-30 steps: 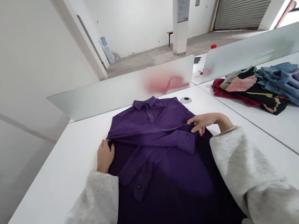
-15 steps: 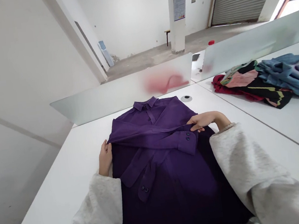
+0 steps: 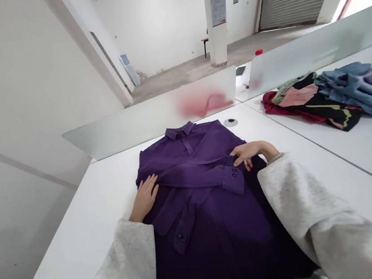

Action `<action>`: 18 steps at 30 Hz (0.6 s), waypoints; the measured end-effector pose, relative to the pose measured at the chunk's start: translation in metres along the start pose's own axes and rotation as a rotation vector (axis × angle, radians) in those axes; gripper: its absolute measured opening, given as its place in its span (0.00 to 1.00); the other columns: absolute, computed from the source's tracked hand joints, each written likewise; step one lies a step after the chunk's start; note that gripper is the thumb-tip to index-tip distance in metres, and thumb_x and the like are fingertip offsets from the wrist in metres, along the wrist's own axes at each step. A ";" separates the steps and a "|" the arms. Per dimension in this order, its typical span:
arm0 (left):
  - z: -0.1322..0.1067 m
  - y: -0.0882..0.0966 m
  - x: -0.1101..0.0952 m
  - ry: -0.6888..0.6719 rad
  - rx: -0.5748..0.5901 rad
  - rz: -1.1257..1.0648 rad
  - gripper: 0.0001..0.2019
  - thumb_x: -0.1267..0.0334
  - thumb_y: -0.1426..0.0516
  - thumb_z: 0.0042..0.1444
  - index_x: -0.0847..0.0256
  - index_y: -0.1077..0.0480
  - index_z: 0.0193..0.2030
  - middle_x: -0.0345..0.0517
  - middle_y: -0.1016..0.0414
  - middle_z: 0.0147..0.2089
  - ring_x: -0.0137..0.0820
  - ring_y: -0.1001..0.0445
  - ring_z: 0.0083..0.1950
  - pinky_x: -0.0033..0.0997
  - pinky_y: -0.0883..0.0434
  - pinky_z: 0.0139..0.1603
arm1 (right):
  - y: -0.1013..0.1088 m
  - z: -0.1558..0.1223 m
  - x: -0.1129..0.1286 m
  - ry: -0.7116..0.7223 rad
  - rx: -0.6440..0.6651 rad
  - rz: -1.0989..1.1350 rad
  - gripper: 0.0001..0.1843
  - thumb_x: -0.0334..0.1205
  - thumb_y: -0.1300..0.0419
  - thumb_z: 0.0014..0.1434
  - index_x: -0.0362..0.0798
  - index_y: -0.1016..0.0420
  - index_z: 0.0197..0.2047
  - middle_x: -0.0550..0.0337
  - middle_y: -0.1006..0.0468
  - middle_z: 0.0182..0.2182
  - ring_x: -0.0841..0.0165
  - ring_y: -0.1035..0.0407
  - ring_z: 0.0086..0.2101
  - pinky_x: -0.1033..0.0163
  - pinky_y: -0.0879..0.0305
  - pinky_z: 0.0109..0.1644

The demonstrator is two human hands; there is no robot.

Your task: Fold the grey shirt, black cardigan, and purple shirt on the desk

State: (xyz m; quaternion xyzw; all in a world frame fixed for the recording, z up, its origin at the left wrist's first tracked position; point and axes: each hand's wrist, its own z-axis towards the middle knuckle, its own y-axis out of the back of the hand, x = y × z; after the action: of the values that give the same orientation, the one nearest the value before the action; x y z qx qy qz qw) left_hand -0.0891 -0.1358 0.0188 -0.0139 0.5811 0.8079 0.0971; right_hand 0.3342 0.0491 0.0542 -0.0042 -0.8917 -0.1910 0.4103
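A purple long-sleeved shirt lies buttoned on the white table, its collar pointing away from me. Both sleeves are laid across the front, and each cuff shows dark buttons. My left hand rests flat on the shirt's left side, over the fold of the upper sleeve, fingers stretched out. With thumb and fingers my right hand pinches the edge of the upper sleeve just above its cuff. The shirt's lower part is very dark and runs toward me past the bottom of the view.
A heap of clothes, red, black patterned and blue, lies at the right on the adjoining white table. Frosted partitions stand along the far edge. A round cable grommet sits beyond the shirt's right shoulder.
My left hand has let go of the sleeve fold at the shirt's left edge and moved right, now lying flat on the cloth. My right hand keeps its pinch near the cuff.
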 end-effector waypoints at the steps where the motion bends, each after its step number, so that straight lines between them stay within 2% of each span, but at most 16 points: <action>1: 0.000 -0.004 0.002 0.014 0.035 -0.024 0.21 0.57 0.57 0.63 0.60 0.37 0.59 0.52 0.35 0.62 0.38 0.42 0.66 0.51 0.47 0.66 | 0.000 -0.001 -0.002 0.013 -0.004 0.032 0.34 0.61 0.34 0.41 0.43 0.33 0.42 0.60 0.26 0.27 0.69 0.27 0.25 0.68 0.33 0.26; 4: -0.001 -0.011 0.009 0.042 0.049 -0.064 0.22 0.56 0.58 0.63 0.61 0.37 0.58 0.53 0.35 0.62 0.37 0.41 0.66 0.50 0.47 0.66 | 0.000 -0.004 -0.007 0.074 -0.033 0.154 0.30 0.61 0.34 0.42 0.45 0.37 0.35 0.65 0.31 0.25 0.69 0.26 0.26 0.70 0.33 0.26; 7: -0.001 -0.011 0.010 0.054 0.048 -0.073 0.21 0.57 0.57 0.63 0.60 0.37 0.58 0.52 0.35 0.62 0.36 0.41 0.66 0.50 0.48 0.66 | 0.001 -0.005 -0.008 0.084 -0.051 0.196 0.30 0.60 0.32 0.40 0.47 0.42 0.31 0.68 0.35 0.24 0.68 0.26 0.25 0.70 0.33 0.24; 10: -0.001 -0.008 0.008 0.065 0.051 -0.075 0.21 0.57 0.57 0.63 0.59 0.37 0.58 0.51 0.35 0.63 0.36 0.41 0.66 0.51 0.48 0.66 | 0.001 -0.004 -0.005 0.069 -0.060 0.197 0.30 0.59 0.32 0.40 0.47 0.42 0.31 0.68 0.37 0.24 0.69 0.26 0.25 0.70 0.33 0.23; 18: 0.000 -0.009 0.009 0.063 0.046 -0.083 0.21 0.56 0.57 0.62 0.59 0.36 0.58 0.50 0.35 0.62 0.36 0.41 0.65 0.49 0.47 0.66 | 0.002 0.006 -0.015 0.065 -0.106 0.197 0.32 0.59 0.31 0.38 0.46 0.38 0.37 0.64 0.32 0.30 0.68 0.26 0.24 0.70 0.32 0.22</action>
State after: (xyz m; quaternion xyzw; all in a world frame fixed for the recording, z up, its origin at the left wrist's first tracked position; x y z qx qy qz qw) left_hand -0.0965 -0.1319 0.0086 -0.0614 0.6011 0.7888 0.1124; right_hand 0.3406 0.0556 0.0406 -0.1074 -0.8618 -0.1966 0.4551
